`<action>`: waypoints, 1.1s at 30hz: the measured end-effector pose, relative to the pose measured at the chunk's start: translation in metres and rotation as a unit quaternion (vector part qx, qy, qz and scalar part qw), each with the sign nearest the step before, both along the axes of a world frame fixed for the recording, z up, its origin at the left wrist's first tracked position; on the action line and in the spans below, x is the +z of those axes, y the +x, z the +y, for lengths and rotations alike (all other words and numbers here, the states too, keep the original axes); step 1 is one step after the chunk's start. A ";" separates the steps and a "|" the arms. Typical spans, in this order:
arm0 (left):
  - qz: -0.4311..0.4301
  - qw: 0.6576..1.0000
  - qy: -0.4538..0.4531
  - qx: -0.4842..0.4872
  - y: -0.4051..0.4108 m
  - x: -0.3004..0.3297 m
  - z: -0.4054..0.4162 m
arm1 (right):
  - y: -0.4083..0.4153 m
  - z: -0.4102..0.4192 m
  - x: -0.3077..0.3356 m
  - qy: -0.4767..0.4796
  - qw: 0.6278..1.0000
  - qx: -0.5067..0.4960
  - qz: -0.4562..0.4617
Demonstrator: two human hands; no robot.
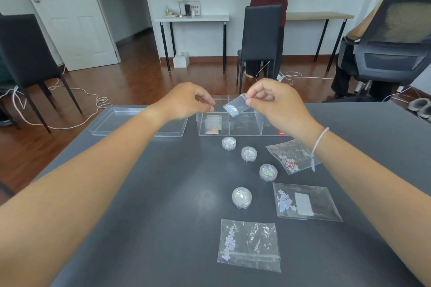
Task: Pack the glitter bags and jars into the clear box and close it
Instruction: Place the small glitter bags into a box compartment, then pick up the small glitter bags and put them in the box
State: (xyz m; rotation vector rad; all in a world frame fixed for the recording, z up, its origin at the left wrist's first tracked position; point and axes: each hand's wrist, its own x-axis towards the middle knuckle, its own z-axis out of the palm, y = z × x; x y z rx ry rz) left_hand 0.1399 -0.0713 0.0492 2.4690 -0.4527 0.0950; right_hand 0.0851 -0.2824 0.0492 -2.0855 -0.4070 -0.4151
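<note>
Grey table (163, 193) in a room with chairs and cables on a wood floor; people in the background, not relevant.

Clear box (242, 123) sits at the far edge, divided into compartments. Its lid (121, 121) lies just to its left, upside down. Left compartment already holds a bag with orange bits (212, 126).

Right hand (272, 105) pinches the top edge of a small bag (233, 106) between thumb and forefinger, other fingers curled. Bag hangs tilted over the box's middle section. Left hand (186, 102) is loosely closed, fingertips near the bag's lower corner; can't tell if they touch it or hold anything.

Not yet packed, all on the table nearer the camera:
- four jars (242, 197), well apart from each other
- red-bits bag (291, 157), partly under the right wrist
- bag with a white label (305, 201)
- front bag (249, 244)

Handling, my read: bags are light, limp and slick, and the contents slump to one side. Grip at the zip strip, where the film is stiffest. The bigger ones probably need folding to fit a compartment. Jars are rigid and light; grip across the lid or around the sides, keep them upright.
</note>
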 end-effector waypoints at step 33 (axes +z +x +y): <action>-0.075 0.996 0.000 -0.049 -0.072 -0.062 -0.022 | 0.000 0.012 -0.009 -0.216 0.975 -0.008 -0.052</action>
